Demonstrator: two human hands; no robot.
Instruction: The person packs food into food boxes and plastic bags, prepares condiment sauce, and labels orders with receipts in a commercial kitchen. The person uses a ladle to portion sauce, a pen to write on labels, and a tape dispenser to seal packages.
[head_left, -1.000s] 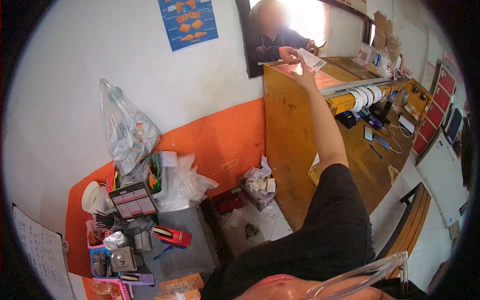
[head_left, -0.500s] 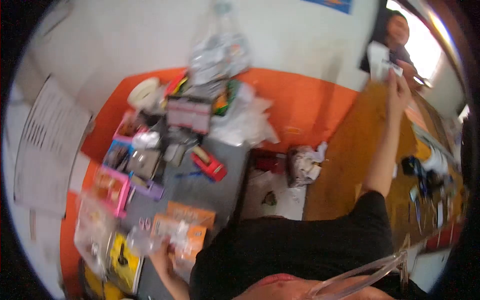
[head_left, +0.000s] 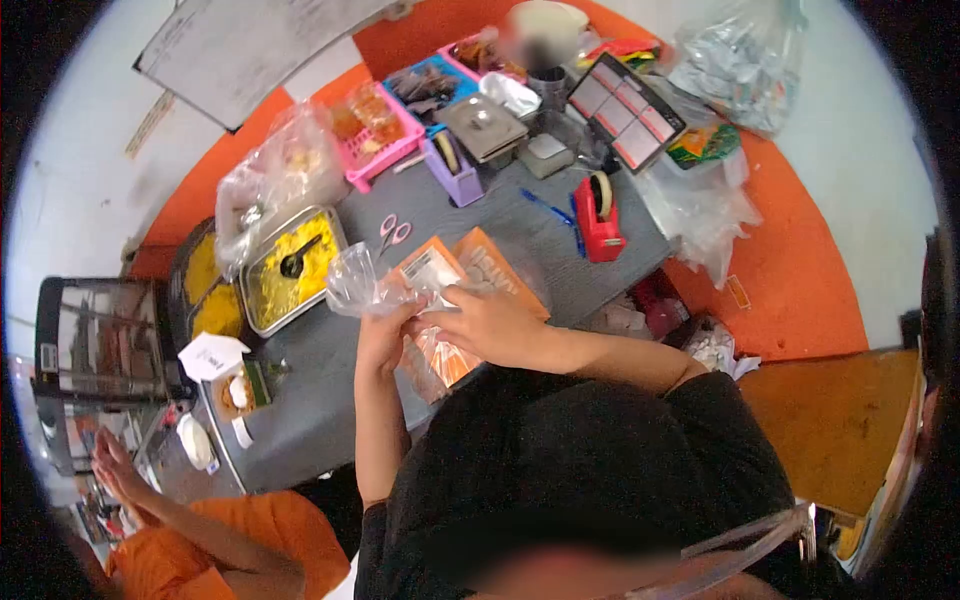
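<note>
Both our hands have now come together over the tabletop (head_left: 310, 410), with our right arm folded in close, so the clear plastic bag (head_left: 352, 280) is being worked by two hands. It sits just right of the metal tray (head_left: 256, 296), our landmark, with its loose, puffed end nearest the tray's rim.

Our left hand (head_left: 378, 338) has a narrow grip, fingertips closed on the gathered plastic. Our right hand (head_left: 492, 322) reaches across from the other side, its grip also narrow, thumb and fingers bent onto the same plastic beside the left fingertips. We can't tell whether anything lies inside the bag where our fingers cover it.

Under and beside our hands, further right of the tray, lie two orange printed packs, the front pack (head_left: 455, 362) and the back pack (head_left: 492, 262). The pink-handled scissors (head_left: 393, 232) lie between tray and packs, a little farther from us.

The tray holds yellow food with a black spoon (head_left: 292, 266) in it. Near its lower left stands a folded white paper (head_left: 212, 357). Beyond that, a co-worker's hand (head_left: 125, 478) is well apart from ours.
</note>
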